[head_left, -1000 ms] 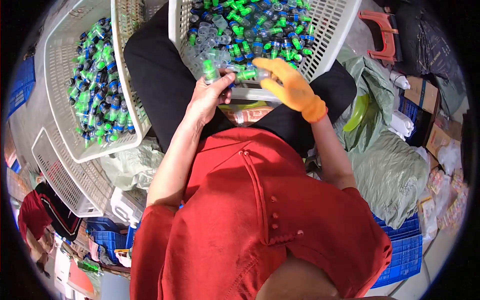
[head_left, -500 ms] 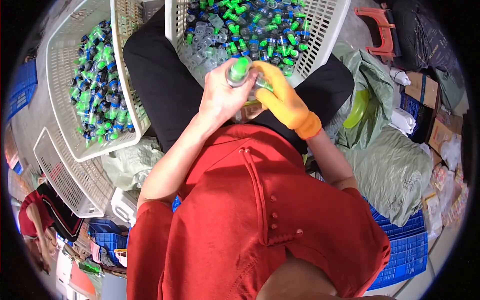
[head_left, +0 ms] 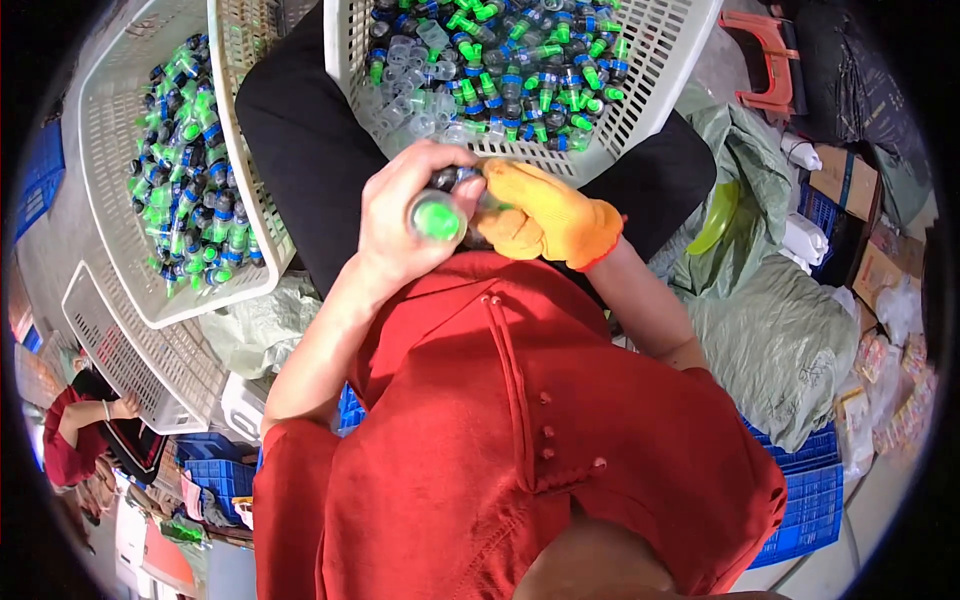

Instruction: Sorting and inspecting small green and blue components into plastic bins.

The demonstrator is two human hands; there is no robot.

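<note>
While the bare left hand (head_left: 392, 215) wraps a clear piece with a green tip (head_left: 437, 218), dark pieces (head_left: 455, 178) also showing inside its curl, the gloved right hand (head_left: 550, 212) crowds close beside it, fingers bent; whether it grips anything cannot be told. Both sit just past the hem of the red shirt (head_left: 450, 350), with little room between them and the cloth. Black-clad thighs (head_left: 300, 120) bound the working space on either side. Just beyond the hands rises the near edge of a white slotted basket (head_left: 672, 75), whose walls hem in green, blue and dark pieces (head_left: 510, 85), with clear cups (head_left: 405, 90) toward its left side. Past the left thigh, a second white basket (head_left: 205, 308) holds similar pieces; past the right slumps a green sack (head_left: 755, 170). Farther off, lower left, is another person's dark red sleeve (head_left: 65, 440).
</note>
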